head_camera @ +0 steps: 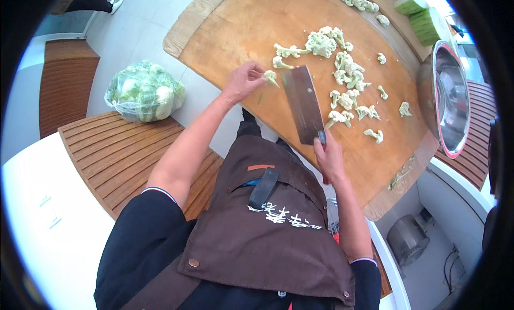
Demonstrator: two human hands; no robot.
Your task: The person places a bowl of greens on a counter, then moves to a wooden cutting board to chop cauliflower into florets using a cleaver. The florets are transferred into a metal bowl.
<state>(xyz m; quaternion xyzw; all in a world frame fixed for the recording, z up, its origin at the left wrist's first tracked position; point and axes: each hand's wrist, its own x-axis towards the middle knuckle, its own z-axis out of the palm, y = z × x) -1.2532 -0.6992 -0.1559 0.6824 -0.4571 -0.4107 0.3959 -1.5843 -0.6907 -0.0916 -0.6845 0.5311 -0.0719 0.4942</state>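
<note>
Between the fingertips of my left hand is a small cauliflower floret, held over the near left part of the wooden cutting board. My right hand grips a cleaver by its handle at the board's near edge. The broad blade is tilted up and points away from me, just right of the held floret and apart from it. Cut cauliflower florets lie scattered beyond and to the right of the blade. One long-stemmed floret rests past my left hand.
A steel bowl stands tilted at the right edge. Green-and-white vegetable blocks sit at the back right. On the left, a clear plastic bag of cauliflower rests beside a slatted wooden surface. A person's leg shows at upper left.
</note>
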